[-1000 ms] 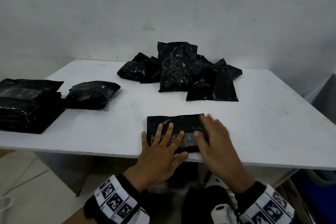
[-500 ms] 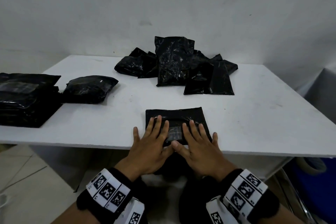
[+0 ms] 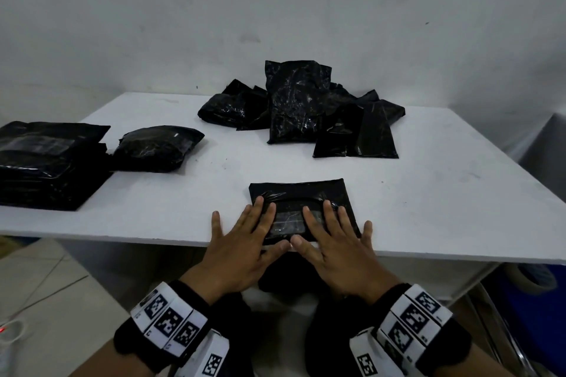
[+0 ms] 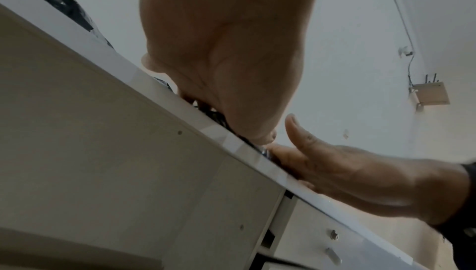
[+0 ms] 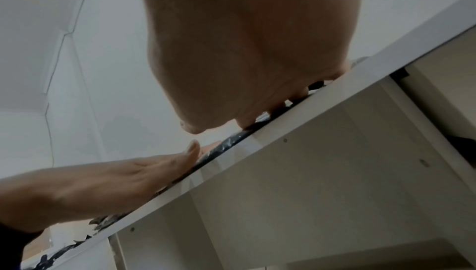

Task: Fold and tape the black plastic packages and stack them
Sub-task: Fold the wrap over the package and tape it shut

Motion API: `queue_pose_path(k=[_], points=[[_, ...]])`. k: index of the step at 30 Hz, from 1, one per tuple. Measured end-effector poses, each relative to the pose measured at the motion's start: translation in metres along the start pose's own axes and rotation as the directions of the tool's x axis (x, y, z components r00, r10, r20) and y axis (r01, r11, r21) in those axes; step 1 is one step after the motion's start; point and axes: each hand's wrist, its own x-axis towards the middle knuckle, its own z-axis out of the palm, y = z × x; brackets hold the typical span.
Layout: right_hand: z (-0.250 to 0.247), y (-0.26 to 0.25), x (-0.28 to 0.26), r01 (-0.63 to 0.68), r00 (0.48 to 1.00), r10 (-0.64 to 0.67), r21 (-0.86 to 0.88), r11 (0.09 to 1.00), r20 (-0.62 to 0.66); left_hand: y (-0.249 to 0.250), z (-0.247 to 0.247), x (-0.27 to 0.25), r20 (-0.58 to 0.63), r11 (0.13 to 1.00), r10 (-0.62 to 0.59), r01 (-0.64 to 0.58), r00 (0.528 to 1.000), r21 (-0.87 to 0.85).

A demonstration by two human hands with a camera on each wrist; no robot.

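Both hands, left hand [image 3: 242, 242] and right hand [image 3: 333, 242], press flat with straight fingers on a folded, taped package [image 3: 301, 208] at the table's [image 3: 459, 208] near edge. A finished stack [image 3: 46, 162] sits at the left edge; an unfolded pile [image 3: 306, 107] waits at the far edge.

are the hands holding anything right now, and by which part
Nothing is gripped. The left hand and right hand lie flat, fingers straight, pressing the top of the folded black plastic package on either side of its clear tape strip.
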Motion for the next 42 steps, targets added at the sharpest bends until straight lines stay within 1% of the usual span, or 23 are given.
queue_pose_path(k=[2, 3, 5, 6, 7, 9, 10, 11, 12, 14, 16, 18, 20, 23, 28, 32, 35, 37, 39, 40, 42], points=[[-0.005, -0.001, -0.001, -0.002, 1.000, 0.001, 0.027, 1.000, 0.021, 0.005, -0.013, -0.002, 0.021, 0.999, -0.046, 0.046, 0.999, -0.010], [-0.009, -0.003, -0.002, -0.002, 0.999, 0.000, 0.046, 0.999, 0.040, 0.008, -0.021, -0.002, -0.008, 0.998, -0.060, 0.060, 0.998, -0.017], [-0.020, -0.005, -0.004, -0.014, 0.998, 0.008, 0.112, 0.994, 0.058, 0.016, -0.036, 0.002, -0.141, 0.998, -0.052, 0.049, 0.989, -0.031], [-0.027, -0.007, -0.003, -0.022, 0.999, 0.017, 0.151, 0.988, 0.036, 0.020, -0.041, 0.006, -0.204, 0.999, -0.029, 0.024, 0.979, -0.026], [-0.033, -0.008, -0.001, -0.027, 1.000, 0.029, 0.183, 0.983, -0.009, 0.024, -0.045, 0.011, -0.236, 1.000, 0.003, -0.007, 0.972, -0.016], [-0.044, -0.009, 0.009, -0.014, 0.990, 0.041, 0.201, 0.980, -0.133, 0.031, -0.048, 0.023, -0.216, 0.998, 0.055, -0.057, 0.975, -0.002], [-0.048, -0.008, 0.015, 0.003, 0.984, 0.031, 0.193, 0.981, -0.175, 0.033, -0.047, 0.030, -0.177, 0.998, 0.062, -0.063, 0.982, 0.000], [-0.051, -0.006, 0.022, 0.026, 0.982, 0.009, 0.185, 0.982, -0.186, 0.034, -0.044, 0.036, -0.131, 0.998, 0.059, -0.060, 0.990, 0.001], [-0.051, -0.004, 0.028, 0.050, 0.985, -0.021, 0.171, 0.984, -0.169, 0.033, -0.040, 0.041, -0.085, 0.999, 0.051, -0.051, 0.995, 0.003], [-0.046, 0.002, 0.037, 0.067, 0.994, -0.056, 0.120, 0.991, -0.089, 0.031, -0.032, 0.048, -0.015, 0.999, 0.040, -0.040, 0.999, 0.006], [-0.037, 0.009, 0.041, 0.045, 0.999, -0.044, 0.105, 0.993, -0.015, 0.026, -0.026, 0.051, 0.002, 0.999, 0.045, -0.045, 0.999, 0.005], [-0.029, 0.013, 0.041, 0.039, 0.999, -0.040, 0.084, 0.996, 0.010, 0.021, -0.022, 0.052, -0.011, 0.998, 0.057, -0.057, 0.998, 0.003], [-0.022, 0.015, 0.041, 0.041, 0.999, -0.041, 0.023, 0.999, -0.004, 0.017, -0.019, 0.054, -0.029, 0.998, 0.067, -0.067, 0.997, 0.001], [-0.015, 0.017, 0.041, 0.035, 0.999, -0.034, 0.007, 0.999, -0.036, 0.016, -0.016, 0.054, -0.047, 0.997, 0.070, -0.071, 0.996, -0.025], [-0.016, 0.022, 0.042, 0.036, 0.998, -0.033, 0.057, 0.998, -0.057, 0.010, -0.015, 0.052, -0.043, 0.993, 0.085, -0.088, 0.995, -0.082], [-0.014, 0.024, 0.043, 0.035, 0.995, -0.027, 0.085, 0.996, -0.092, -0.008, -0.017, 0.042, -0.003, 0.992, 0.055, -0.055, 0.998, -0.110], [-0.014, 0.024, 0.042, 0.052, 0.993, -0.037, 0.134, 0.990, -0.116, -0.022, -0.017, 0.031, 0.022, 0.996, 0.011, -0.009, 1.000, -0.084], [-0.017, 0.024, 0.039, 0.065, 0.990, -0.037, 0.202, 0.977, -0.139, -0.024, -0.019, 0.027, 0.025, 0.999, -0.009, 0.011, 1.000, -0.047], [-0.023, 0.025, 0.032, 0.067, 0.980, -0.010, 0.280, 0.958, -0.200, -0.021, -0.027, 0.023, -0.004, 1.000, -0.028, 0.028, 1.000, -0.014], [-0.025, 0.025, 0.028, 0.063, 0.972, 0.012, 0.313, 0.948, -0.233, -0.018, -0.033, 0.021, -0.043, 0.999, -0.040, 0.040, 0.998, -0.021], [-0.030, 0.022, 0.016, 0.048, 0.949, 0.067, 0.352, 0.935, -0.308, -0.012, -0.045, 0.019, -0.174, 0.996, -0.053, 0.041, 0.983, -0.076]])
